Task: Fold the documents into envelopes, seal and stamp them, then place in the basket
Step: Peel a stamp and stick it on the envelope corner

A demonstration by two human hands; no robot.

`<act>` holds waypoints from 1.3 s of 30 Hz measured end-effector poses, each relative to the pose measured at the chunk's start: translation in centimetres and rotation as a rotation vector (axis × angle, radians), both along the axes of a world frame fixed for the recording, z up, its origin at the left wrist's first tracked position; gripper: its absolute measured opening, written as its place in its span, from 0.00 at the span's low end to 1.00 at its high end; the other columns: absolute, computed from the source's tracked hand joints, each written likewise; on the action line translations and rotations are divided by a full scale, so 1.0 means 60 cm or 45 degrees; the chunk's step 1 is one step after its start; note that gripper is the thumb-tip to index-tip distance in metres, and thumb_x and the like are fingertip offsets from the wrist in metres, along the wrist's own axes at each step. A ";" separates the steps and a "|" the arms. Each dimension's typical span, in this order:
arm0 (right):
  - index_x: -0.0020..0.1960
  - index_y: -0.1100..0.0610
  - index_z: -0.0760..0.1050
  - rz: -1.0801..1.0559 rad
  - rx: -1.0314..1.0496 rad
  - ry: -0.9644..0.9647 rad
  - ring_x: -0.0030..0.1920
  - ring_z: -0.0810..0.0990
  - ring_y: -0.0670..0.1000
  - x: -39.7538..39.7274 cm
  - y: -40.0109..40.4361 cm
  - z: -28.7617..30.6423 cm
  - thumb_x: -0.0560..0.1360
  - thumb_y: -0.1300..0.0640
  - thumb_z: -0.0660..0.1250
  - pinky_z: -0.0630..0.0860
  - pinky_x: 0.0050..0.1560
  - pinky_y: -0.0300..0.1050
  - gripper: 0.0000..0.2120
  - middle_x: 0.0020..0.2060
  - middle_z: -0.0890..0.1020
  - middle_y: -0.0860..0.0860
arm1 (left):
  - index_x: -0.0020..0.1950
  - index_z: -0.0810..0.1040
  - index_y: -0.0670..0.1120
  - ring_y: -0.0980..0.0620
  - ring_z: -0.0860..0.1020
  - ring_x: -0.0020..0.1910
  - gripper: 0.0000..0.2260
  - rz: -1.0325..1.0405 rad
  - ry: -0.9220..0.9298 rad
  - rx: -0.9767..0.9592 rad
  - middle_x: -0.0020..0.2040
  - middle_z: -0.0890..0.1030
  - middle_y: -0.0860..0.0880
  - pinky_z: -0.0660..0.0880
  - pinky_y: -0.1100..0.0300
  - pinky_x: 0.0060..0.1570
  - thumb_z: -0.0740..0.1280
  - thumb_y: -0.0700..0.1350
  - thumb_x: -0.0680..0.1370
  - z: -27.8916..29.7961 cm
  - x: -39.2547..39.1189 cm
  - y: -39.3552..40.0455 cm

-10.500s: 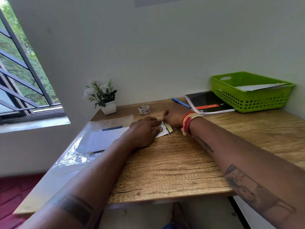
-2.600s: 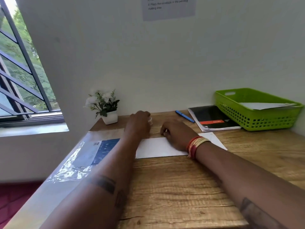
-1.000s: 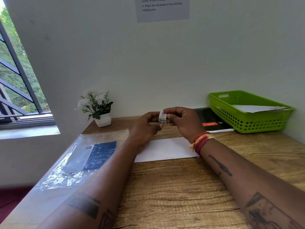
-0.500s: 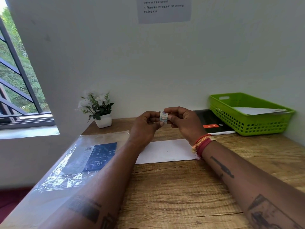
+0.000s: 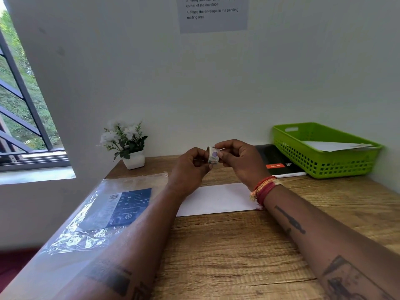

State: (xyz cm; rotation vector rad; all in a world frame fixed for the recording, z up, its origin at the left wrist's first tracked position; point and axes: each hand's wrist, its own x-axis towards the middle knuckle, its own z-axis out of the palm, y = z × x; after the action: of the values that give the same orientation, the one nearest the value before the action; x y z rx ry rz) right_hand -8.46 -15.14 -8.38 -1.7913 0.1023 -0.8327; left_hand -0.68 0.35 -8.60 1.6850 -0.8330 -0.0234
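A small roll of stamps (image 5: 212, 155) is held up above the desk between both hands. My left hand (image 5: 190, 169) grips the roll from the left, and my right hand (image 5: 240, 161) pinches its front edge with thumb and fingertips. Below them a white envelope (image 5: 216, 199) lies flat on the wooden desk (image 5: 238, 245). The green basket (image 5: 324, 163) stands at the back right with a white envelope (image 5: 333, 146) resting across its top.
A clear plastic pack with a dark blue label (image 5: 121, 207) lies at the desk's left side. A potted white flower (image 5: 127, 144) stands at the back left. A black notebook (image 5: 277, 163) lies next to the basket. An instruction sheet (image 5: 213, 13) hangs on the wall.
The left hand fetched the stamp roll from the back of the desk and both hands raised it over the envelope. In the last half second the hands barely moved.
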 end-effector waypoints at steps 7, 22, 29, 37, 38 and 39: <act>0.51 0.58 0.81 -0.039 0.050 0.030 0.37 0.83 0.45 0.002 0.003 0.005 0.78 0.61 0.70 0.79 0.37 0.38 0.03 0.43 0.85 0.54 | 0.49 0.81 0.48 0.52 0.84 0.46 0.07 0.088 -0.202 0.084 0.45 0.86 0.51 0.81 0.54 0.48 0.77 0.42 0.74 -0.010 0.009 -0.012; 0.53 0.54 0.78 -0.145 -0.144 -0.043 0.49 0.81 0.50 0.001 0.012 0.004 0.80 0.57 0.67 0.80 0.47 0.47 0.03 0.48 0.83 0.49 | 0.53 0.80 0.47 0.63 0.77 0.37 0.07 0.117 -0.148 0.090 0.43 0.84 0.52 0.69 0.76 0.35 0.73 0.47 0.78 -0.002 -0.008 -0.014; 0.61 0.52 0.76 -0.129 -0.240 -0.077 0.48 0.82 0.44 -0.005 0.008 0.009 0.78 0.60 0.70 0.79 0.48 0.38 0.13 0.45 0.84 0.47 | 0.54 0.81 0.47 0.65 0.78 0.38 0.07 0.086 -0.115 0.114 0.45 0.84 0.53 0.69 0.77 0.35 0.72 0.48 0.79 -0.001 -0.010 -0.010; 0.48 0.51 0.85 -0.162 -0.048 -0.167 0.46 0.84 0.44 0.003 -0.004 0.017 0.76 0.63 0.72 0.81 0.47 0.39 0.08 0.44 0.86 0.45 | 0.55 0.81 0.48 0.56 0.79 0.44 0.06 0.077 -0.040 0.139 0.46 0.84 0.50 0.73 0.63 0.44 0.72 0.47 0.79 -0.006 -0.002 -0.010; 0.47 0.50 0.85 -0.162 -0.004 -0.176 0.46 0.84 0.45 0.002 -0.009 0.019 0.75 0.63 0.72 0.81 0.45 0.39 0.08 0.43 0.87 0.45 | 0.55 0.82 0.49 0.55 0.79 0.44 0.06 0.083 -0.030 0.144 0.47 0.84 0.50 0.73 0.63 0.45 0.72 0.47 0.79 -0.007 0.002 -0.009; 0.47 0.50 0.85 -0.147 0.022 -0.162 0.45 0.84 0.46 0.000 -0.014 0.019 0.75 0.62 0.73 0.80 0.44 0.39 0.08 0.43 0.87 0.45 | 0.55 0.82 0.49 0.55 0.79 0.44 0.07 0.105 -0.031 0.154 0.47 0.84 0.51 0.74 0.62 0.45 0.72 0.47 0.79 -0.008 0.006 -0.007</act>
State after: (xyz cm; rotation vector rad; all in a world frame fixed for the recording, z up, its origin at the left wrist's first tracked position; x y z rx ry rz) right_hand -8.44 -15.96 -7.24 -1.7236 0.1304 -1.0233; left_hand -0.34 -0.08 -9.09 1.8352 -0.7929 0.0033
